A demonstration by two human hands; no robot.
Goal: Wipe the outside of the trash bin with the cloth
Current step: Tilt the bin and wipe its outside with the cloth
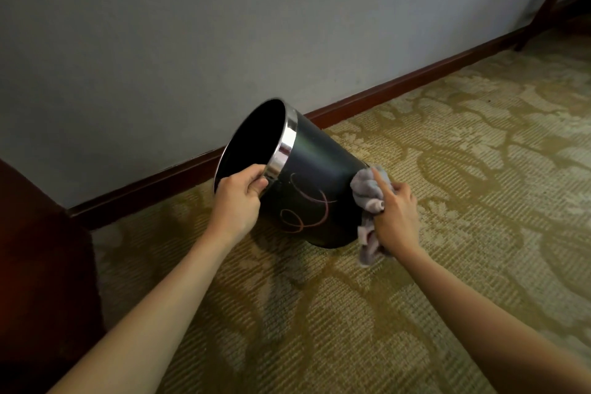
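Beside the baseboard (179,181), a tilted trash bin (319,176) gets wiped.

On the patterned carpet (463,169) just in front of that baseboard, the black bin leans with its mouth away from the floor; the left hand (238,198) curls over its chrome rim (284,145), thumb outside. The right hand (395,217) grips a bunched grey cloth (366,192), pressing it against the bin's lower wall.

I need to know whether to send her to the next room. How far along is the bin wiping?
Under way. The left hand grips the tilted bin by its rim, and the right hand presses the cloth against the side near the base. How much is already wiped cannot be told; the far side is hidden.
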